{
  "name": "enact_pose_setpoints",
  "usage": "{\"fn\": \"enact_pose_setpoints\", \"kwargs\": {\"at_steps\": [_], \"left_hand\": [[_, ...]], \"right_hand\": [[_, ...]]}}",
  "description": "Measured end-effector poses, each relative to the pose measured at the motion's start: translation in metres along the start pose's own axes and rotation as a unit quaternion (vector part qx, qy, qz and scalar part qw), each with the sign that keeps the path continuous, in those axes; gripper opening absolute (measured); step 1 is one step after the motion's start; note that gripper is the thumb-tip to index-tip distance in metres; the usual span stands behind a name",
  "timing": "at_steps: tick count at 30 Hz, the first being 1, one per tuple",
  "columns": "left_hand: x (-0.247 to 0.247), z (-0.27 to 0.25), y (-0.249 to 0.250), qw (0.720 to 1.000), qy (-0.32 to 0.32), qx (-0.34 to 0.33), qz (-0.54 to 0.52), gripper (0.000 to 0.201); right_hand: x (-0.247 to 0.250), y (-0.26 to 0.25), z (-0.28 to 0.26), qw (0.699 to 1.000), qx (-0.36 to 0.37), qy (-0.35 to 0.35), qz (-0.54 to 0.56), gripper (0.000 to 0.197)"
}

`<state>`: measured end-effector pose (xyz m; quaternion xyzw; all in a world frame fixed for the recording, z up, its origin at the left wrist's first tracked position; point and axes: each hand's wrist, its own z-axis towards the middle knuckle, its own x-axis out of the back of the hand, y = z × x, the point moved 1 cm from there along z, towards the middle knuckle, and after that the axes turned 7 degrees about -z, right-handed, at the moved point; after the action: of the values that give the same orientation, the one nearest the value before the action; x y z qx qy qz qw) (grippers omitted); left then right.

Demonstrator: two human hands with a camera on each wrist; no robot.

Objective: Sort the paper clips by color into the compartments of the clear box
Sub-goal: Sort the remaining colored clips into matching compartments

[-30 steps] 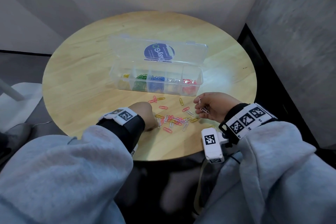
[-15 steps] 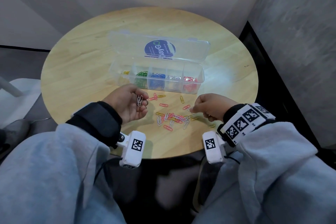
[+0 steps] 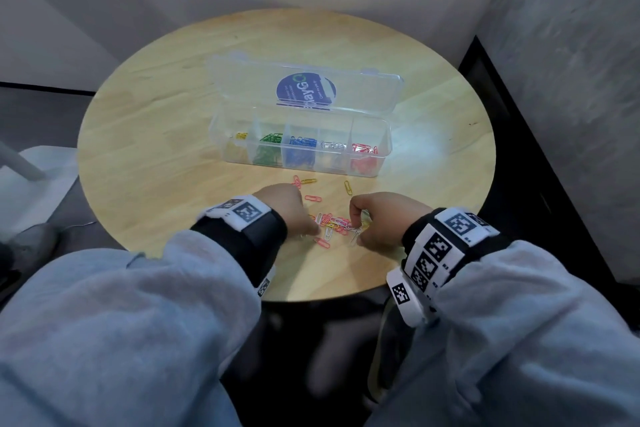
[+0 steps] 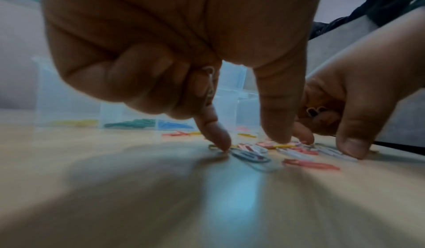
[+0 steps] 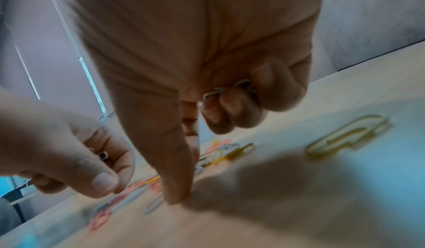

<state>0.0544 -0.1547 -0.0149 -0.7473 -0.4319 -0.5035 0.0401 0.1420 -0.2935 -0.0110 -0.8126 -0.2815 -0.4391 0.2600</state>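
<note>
From the head view: both hands down on the round table (image 3: 145, 163), working the loose clips (image 3: 332, 222) heaped between them, near the table's front edge. Left hand (image 3: 287, 208) and right hand (image 3: 384, 218) both reaching in with fingertips. Beyond the heap, clear box (image 3: 301, 146) with lid thrown back, five compartments side by side holding yellow, green, blue, white and red from left to right; yellow nearly bare. Mostly pink, white and yellow left on the wood, a few strays nearer the box.

From the left wrist: index finger (image 4: 218, 135) and thumb planted on the heap, other fingers curled round a pale clip (image 4: 209, 82) tucked against the palm. Blurred.

From the right wrist: same posture, thumb and finger meeting at a pale clip on the wood, curled fingers keeping a small bunch of white clips (image 5: 232, 90) in the palm. Lone yellow clip (image 5: 347, 137) off to the side.

Step in hand, seemingly: gathering whites with both hands. Next move calls for pinching thin wire flat on wood without dropping the held ones, then emptying into the white compartment, second from right.
</note>
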Motion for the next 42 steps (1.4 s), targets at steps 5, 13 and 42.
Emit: {"fn": "enact_pose_setpoints", "kwargs": {"at_steps": [5, 13, 42], "left_hand": [[-0.003, 0.003, 0.003, 0.999, -0.013, 0.003, 0.043, 0.018], [-0.004, 0.007, -0.008, 0.999, -0.035, 0.011, 0.011, 0.006], [0.023, -0.006, -0.023, 0.871, -0.100, 0.039, -0.480, 0.015]], "right_hand": [[-0.003, -0.001, 0.001, 1.000, 0.012, 0.005, -0.006, 0.014], [-0.002, -0.005, 0.003, 1.000, 0.013, 0.004, -0.003, 0.012], [0.012, 0.005, 0.000, 0.989, 0.006, -0.059, 0.137, 0.010]]}}
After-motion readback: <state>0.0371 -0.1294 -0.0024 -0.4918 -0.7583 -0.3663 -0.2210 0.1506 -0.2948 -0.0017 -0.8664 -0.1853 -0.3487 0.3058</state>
